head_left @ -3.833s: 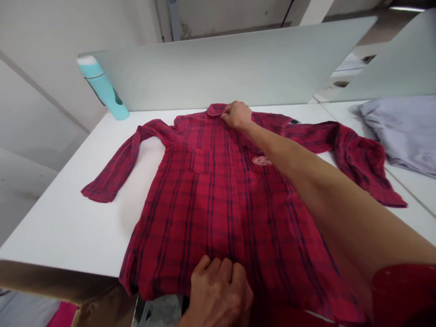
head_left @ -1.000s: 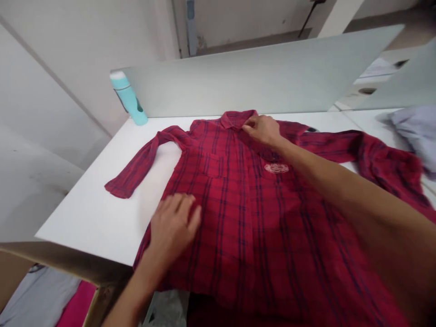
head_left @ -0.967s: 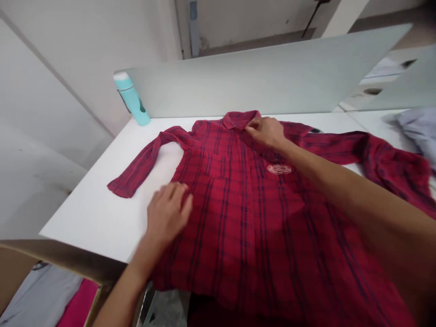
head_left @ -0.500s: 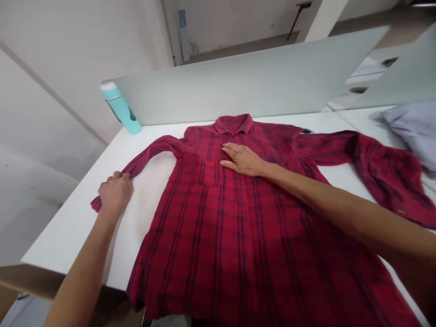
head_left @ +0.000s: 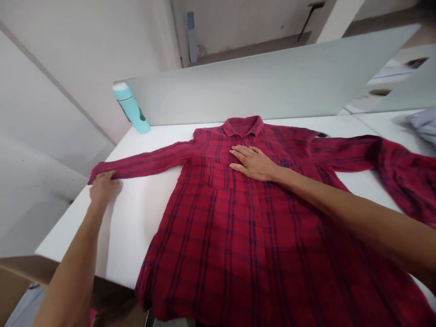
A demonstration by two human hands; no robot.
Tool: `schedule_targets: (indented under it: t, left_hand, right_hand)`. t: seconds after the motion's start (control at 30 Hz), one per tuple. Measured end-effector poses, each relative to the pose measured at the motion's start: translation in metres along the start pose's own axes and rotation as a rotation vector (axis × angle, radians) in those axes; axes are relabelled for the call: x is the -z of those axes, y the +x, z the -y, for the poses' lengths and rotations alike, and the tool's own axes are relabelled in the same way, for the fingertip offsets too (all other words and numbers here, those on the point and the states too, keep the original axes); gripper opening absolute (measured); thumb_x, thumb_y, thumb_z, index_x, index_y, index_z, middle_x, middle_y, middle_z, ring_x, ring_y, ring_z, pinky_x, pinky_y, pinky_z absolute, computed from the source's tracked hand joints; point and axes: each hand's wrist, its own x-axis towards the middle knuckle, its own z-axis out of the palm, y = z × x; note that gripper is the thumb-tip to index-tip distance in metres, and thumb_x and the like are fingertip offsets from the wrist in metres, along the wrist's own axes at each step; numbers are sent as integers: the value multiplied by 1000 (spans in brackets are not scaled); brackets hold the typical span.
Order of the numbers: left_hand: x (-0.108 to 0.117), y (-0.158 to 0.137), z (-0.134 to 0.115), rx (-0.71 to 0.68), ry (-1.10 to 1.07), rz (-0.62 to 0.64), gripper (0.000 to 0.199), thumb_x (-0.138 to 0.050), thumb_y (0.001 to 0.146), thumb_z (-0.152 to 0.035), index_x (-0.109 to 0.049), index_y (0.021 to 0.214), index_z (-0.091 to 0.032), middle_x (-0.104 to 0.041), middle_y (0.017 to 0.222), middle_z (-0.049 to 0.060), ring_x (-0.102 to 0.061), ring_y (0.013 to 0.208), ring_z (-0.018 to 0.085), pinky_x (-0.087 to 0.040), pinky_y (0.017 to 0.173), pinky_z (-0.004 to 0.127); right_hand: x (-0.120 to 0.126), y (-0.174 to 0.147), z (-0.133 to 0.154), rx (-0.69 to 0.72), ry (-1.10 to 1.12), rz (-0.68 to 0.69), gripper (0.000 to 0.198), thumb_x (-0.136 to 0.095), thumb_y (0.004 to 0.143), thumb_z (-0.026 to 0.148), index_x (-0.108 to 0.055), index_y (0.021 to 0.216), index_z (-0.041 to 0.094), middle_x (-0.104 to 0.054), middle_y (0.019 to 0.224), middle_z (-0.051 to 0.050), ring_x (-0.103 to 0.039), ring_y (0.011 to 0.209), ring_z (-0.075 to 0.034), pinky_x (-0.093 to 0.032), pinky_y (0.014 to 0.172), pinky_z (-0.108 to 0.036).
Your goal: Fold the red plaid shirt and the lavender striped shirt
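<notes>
A red plaid shirt (head_left: pixel 211 227) with dark stripes lies front up on the white table (head_left: pixel 126 231), its collar toward the back and its hem hanging over the near edge. My left hand (head_left: pixel 105 185) grips the left-side sleeve close to its cuff; that sleeve runs out nearly straight. On the chest, beside the pocket and button line, my right hand (head_left: pixel 254 163) rests flat with its fingers stretched. The other sleeve extends to the right and bends toward me, partly beyond the picture's edge.
A turquoise bottle (head_left: pixel 132 109) with a white lid stands at the back left corner. Behind the shirt rises a frosted divider (head_left: pixel 238 93). A grey cloth bundle (head_left: pixel 424 125) lies at the far right. Below the table at left is an open cardboard box (head_left: pixel 20 268).
My left hand has moved away and outward with the cuff, so the sleeve that curved toward me now lies nearly straight. The right hand stays flat on the chest. The view has shifted slightly.
</notes>
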Motion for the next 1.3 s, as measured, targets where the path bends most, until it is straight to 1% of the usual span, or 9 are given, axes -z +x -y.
schedule_targets:
  t: [0.1, 0.2, 0.4, 0.6, 0.83, 0.93, 1.03, 1.17, 1.3]
  left_hand:
    - [-9, -7, -7, -115, -146, -118, 50, -43, 94, -25, -65, 138, -14, -64, 148, 16, -52, 145, 27, -42, 123, 40]
    - [-12, -10, -21, -158, -161, -156, 46, -43, 98, -39, -67, 132, -19, -67, 142, 14, -55, 140, 31, -45, 120, 47]
    - [-5, 3, -74, -240, -103, -104, 53, -46, 101, -42, -63, 145, -17, -61, 150, 17, -63, 132, 35, -51, 113, 49]
    - [-19, 25, -143, -331, -135, -58, 52, -47, 103, -38, -61, 148, -17, -56, 156, 16, -62, 134, 33, -49, 115, 45]
    - [-31, 48, -207, -390, -180, 94, 58, -58, 98, -54, -64, 145, -20, -65, 145, 15, -64, 131, 33, -51, 112, 47]
    - [-29, 53, -217, -394, -178, 121, 39, -66, 92, -40, -76, 125, -22, -75, 128, 13, -68, 122, 32, -53, 107, 46]
    - [-26, 55, -216, -335, -201, 70, 29, -61, 89, -24, -80, 110, -22, -79, 115, 12, -71, 115, 31, -55, 103, 44]
    - [-25, 51, -208, -273, -185, 0, 30, -54, 93, -24, -78, 111, -21, -77, 116, 11, -70, 117, 30, -54, 104, 43]
    - [-28, 40, -199, -279, -143, -52, 38, -46, 98, -26, -75, 122, -19, -67, 133, 18, -69, 115, 33, -55, 101, 45]
  right_hand:
    - [-2, -1, -2, -1, 15, -7, 75, -29, 106, 63, -52, 157, 13, -46, 164, -19, -41, 154, -35, -36, 124, -60]
    - [-3, -1, -2, 4, 22, -32, 72, -29, 106, 62, -53, 157, 16, -47, 164, -18, -43, 153, -35, -37, 123, -61]
    - [-3, -3, 0, -5, -1, -34, 72, -30, 106, 60, -54, 156, 14, -49, 162, -19, -44, 153, -35, -40, 121, -59]
    - [-4, -7, 2, -6, -24, -58, 71, -27, 108, 60, -54, 156, 15, -50, 162, -18, -44, 153, -33, -41, 121, -57]
    - [-3, -10, 4, -23, 1, -61, 73, -27, 107, 63, -54, 156, 17, -49, 163, -16, -44, 152, -34, -42, 121, -59]
    - [-3, -11, 4, -21, 11, -69, 73, -27, 107, 63, -53, 157, 17, -49, 163, -16, -44, 153, -34, -42, 121, -58]
    - [-3, -12, 4, -13, 20, -76, 70, -28, 108, 61, -51, 159, 20, -48, 163, -15, -44, 153, -34, -40, 122, -58]
    - [-2, -12, 4, -16, 25, -64, 71, -28, 107, 62, -51, 159, 20, -48, 164, -15, -42, 154, -33, -39, 123, -58]
    - [3, -10, 7, -37, 23, -44, 72, -26, 108, 62, -52, 158, 17, -47, 164, -15, -42, 154, -33, -39, 123, -57]
